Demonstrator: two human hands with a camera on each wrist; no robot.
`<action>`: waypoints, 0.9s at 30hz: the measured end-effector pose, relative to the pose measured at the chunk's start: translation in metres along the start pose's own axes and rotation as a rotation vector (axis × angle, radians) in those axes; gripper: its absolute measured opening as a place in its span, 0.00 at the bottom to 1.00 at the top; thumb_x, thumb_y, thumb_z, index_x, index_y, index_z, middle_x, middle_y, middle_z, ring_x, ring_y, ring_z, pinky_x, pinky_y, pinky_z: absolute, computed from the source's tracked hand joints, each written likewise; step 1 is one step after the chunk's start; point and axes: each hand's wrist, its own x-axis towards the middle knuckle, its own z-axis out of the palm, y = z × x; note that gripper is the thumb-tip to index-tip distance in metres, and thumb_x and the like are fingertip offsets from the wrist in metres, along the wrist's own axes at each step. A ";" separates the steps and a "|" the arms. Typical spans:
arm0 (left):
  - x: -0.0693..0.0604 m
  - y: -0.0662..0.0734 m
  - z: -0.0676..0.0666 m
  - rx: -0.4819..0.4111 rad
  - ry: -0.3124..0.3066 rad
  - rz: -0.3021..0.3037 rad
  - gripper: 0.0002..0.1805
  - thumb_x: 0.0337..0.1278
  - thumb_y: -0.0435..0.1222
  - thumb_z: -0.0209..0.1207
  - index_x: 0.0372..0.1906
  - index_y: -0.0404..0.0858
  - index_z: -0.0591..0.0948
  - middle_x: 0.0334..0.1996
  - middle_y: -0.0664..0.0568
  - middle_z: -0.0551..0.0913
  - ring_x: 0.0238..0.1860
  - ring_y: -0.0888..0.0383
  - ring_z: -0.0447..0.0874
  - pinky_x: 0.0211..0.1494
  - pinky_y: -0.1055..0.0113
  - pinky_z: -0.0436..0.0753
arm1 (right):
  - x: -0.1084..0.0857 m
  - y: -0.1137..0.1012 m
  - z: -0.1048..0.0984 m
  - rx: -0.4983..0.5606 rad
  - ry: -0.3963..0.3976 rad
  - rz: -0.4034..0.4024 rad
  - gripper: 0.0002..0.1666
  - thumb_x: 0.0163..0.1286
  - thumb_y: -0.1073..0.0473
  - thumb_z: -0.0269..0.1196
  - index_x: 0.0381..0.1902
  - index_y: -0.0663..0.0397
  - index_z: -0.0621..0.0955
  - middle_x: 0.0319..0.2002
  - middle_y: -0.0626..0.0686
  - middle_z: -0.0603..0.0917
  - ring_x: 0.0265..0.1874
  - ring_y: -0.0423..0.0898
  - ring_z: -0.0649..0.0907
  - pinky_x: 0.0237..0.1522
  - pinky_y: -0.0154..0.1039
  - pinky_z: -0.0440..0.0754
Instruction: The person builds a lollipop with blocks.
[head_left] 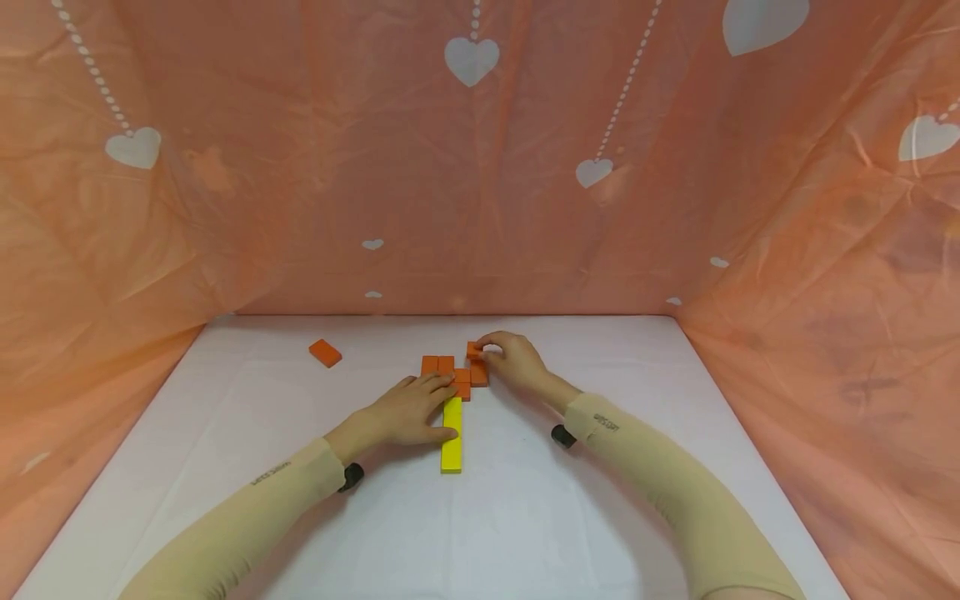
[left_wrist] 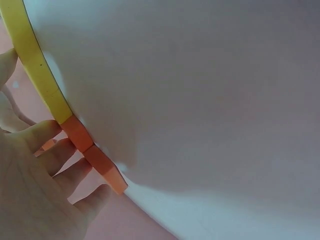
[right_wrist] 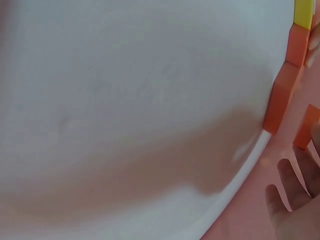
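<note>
A yellow bar (head_left: 452, 457) lies lengthwise on the white table, and several orange blocks (head_left: 437, 364) form a cluster at its far end. Fingers outstretched, my left hand (head_left: 408, 412) rests along the left side; its thumb touches the bar and its fingertips touch the orange blocks, partly covering them. In the left wrist view those fingers lie against the yellow bar (left_wrist: 37, 65) and orange blocks (left_wrist: 77, 134). My right hand (head_left: 516, 362) pinches an orange block (head_left: 473, 351) between thumb and fingers. It is just beyond the cluster's rightmost block (head_left: 478, 374); the right wrist view shows the pinched block (right_wrist: 306, 125) raised.
One loose orange block (head_left: 325, 353) lies at the table's far left. Peach-coloured cloth (head_left: 465, 183) with white hearts hangs along the back and both sides of the white tabletop (head_left: 540, 517).
</note>
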 end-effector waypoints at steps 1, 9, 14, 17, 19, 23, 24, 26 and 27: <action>0.000 0.000 0.000 0.000 0.000 -0.001 0.46 0.66 0.64 0.59 0.79 0.40 0.67 0.80 0.45 0.62 0.80 0.44 0.58 0.79 0.38 0.59 | 0.000 -0.001 0.001 -0.004 -0.005 -0.004 0.15 0.78 0.61 0.62 0.58 0.56 0.85 0.60 0.56 0.85 0.66 0.55 0.80 0.71 0.52 0.74; -0.001 0.000 -0.001 0.016 -0.001 -0.002 0.47 0.66 0.64 0.59 0.79 0.39 0.66 0.81 0.45 0.61 0.80 0.43 0.57 0.79 0.38 0.60 | 0.004 -0.005 0.009 -0.040 -0.023 -0.036 0.14 0.78 0.60 0.63 0.57 0.58 0.86 0.59 0.57 0.86 0.64 0.55 0.81 0.70 0.53 0.75; -0.001 0.001 -0.001 0.008 -0.006 0.000 0.47 0.67 0.64 0.58 0.79 0.38 0.66 0.81 0.45 0.61 0.80 0.43 0.57 0.79 0.37 0.60 | 0.006 -0.005 0.014 -0.056 -0.023 -0.071 0.13 0.77 0.60 0.64 0.55 0.58 0.86 0.57 0.57 0.87 0.62 0.55 0.82 0.67 0.53 0.77; -0.001 0.001 -0.001 0.003 -0.004 0.006 0.47 0.67 0.64 0.58 0.79 0.38 0.66 0.81 0.45 0.61 0.81 0.42 0.56 0.78 0.37 0.60 | 0.007 -0.006 0.016 -0.065 -0.035 -0.083 0.13 0.77 0.60 0.63 0.54 0.58 0.87 0.56 0.57 0.87 0.60 0.55 0.83 0.65 0.53 0.79; -0.001 0.001 0.000 0.004 -0.001 0.008 0.47 0.67 0.64 0.58 0.79 0.38 0.66 0.81 0.44 0.61 0.81 0.42 0.56 0.78 0.37 0.60 | 0.007 -0.007 0.017 -0.071 -0.047 -0.081 0.13 0.78 0.60 0.63 0.54 0.58 0.87 0.56 0.57 0.87 0.60 0.55 0.83 0.65 0.53 0.79; 0.000 0.000 0.001 0.014 0.000 0.010 0.47 0.66 0.64 0.58 0.79 0.38 0.66 0.81 0.45 0.61 0.80 0.42 0.57 0.78 0.37 0.61 | 0.007 -0.009 0.019 -0.080 -0.058 -0.071 0.14 0.78 0.60 0.63 0.55 0.60 0.86 0.56 0.58 0.87 0.59 0.56 0.84 0.65 0.54 0.79; 0.000 0.000 0.001 0.014 0.002 0.011 0.47 0.66 0.64 0.58 0.79 0.38 0.66 0.80 0.45 0.62 0.80 0.42 0.57 0.78 0.37 0.61 | 0.007 -0.009 0.019 -0.083 -0.058 -0.071 0.14 0.78 0.60 0.63 0.55 0.60 0.86 0.56 0.58 0.87 0.59 0.56 0.84 0.65 0.54 0.79; 0.000 -0.001 0.001 0.015 0.002 0.013 0.47 0.66 0.64 0.58 0.79 0.38 0.67 0.80 0.44 0.62 0.80 0.42 0.58 0.78 0.37 0.61 | 0.007 -0.009 0.021 -0.100 -0.052 -0.078 0.13 0.77 0.61 0.63 0.54 0.60 0.86 0.55 0.58 0.87 0.58 0.56 0.84 0.64 0.54 0.80; 0.001 -0.001 0.001 0.016 0.003 0.015 0.47 0.67 0.64 0.58 0.79 0.38 0.67 0.80 0.44 0.62 0.80 0.42 0.58 0.78 0.37 0.61 | 0.007 -0.009 0.021 -0.105 -0.051 -0.078 0.13 0.77 0.61 0.63 0.54 0.60 0.86 0.55 0.58 0.87 0.57 0.56 0.84 0.63 0.53 0.80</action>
